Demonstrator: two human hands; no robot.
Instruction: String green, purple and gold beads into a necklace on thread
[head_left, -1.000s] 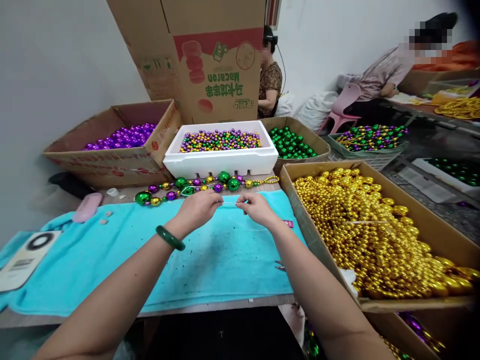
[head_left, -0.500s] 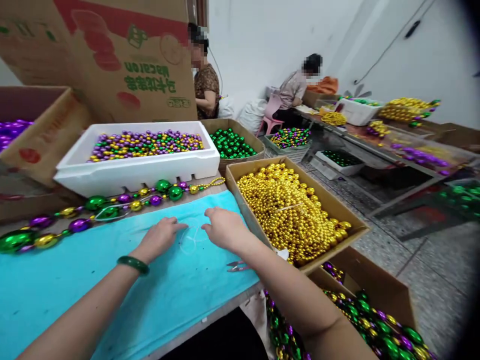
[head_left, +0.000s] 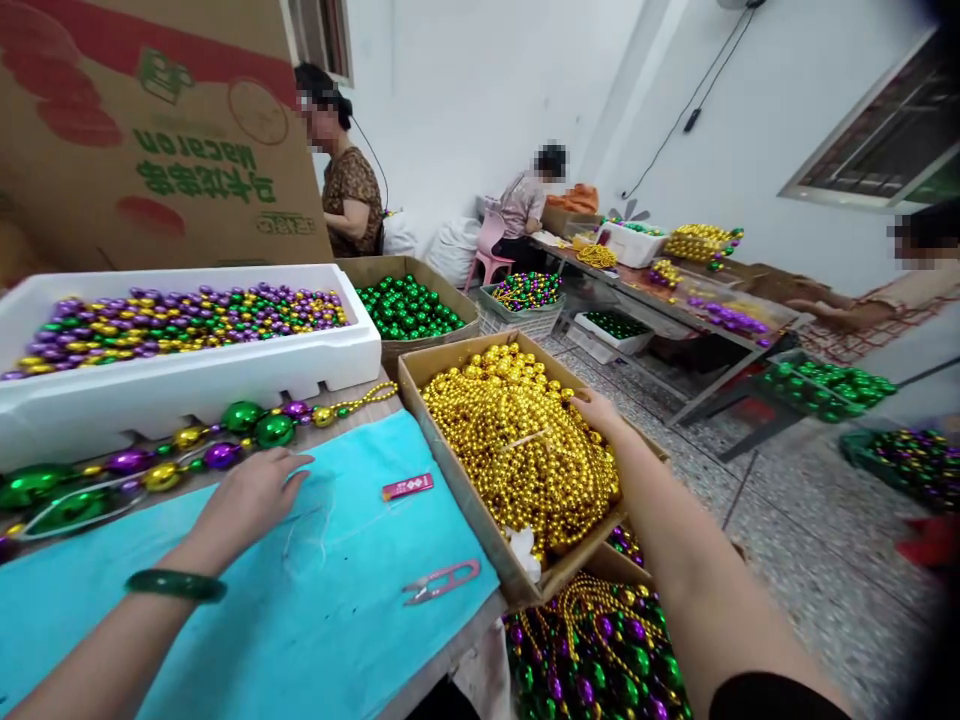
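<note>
Our right hand (head_left: 600,412), partly blurred, meets gold beads (head_left: 517,430) in the cardboard box (head_left: 469,510) at the right edge of the desk (head_left: 466,642); its grip we cannot tell. Our left hand (head_left: 251,498), loosely open, hovers near faint thread (head_left: 325,522). Cut off at left, the foam box (head_left: 289,375) holds multicoloured beads (head_left: 225,315).

Bright, even indoor light — soft shadows, dark blurred right edge.

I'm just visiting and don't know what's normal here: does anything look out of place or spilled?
One small oddity: a crumpled white scrap sits beside the gold beads in the near corner of their cardboard box and looks like stray litter. I see nothing spilled or broken.
</note>
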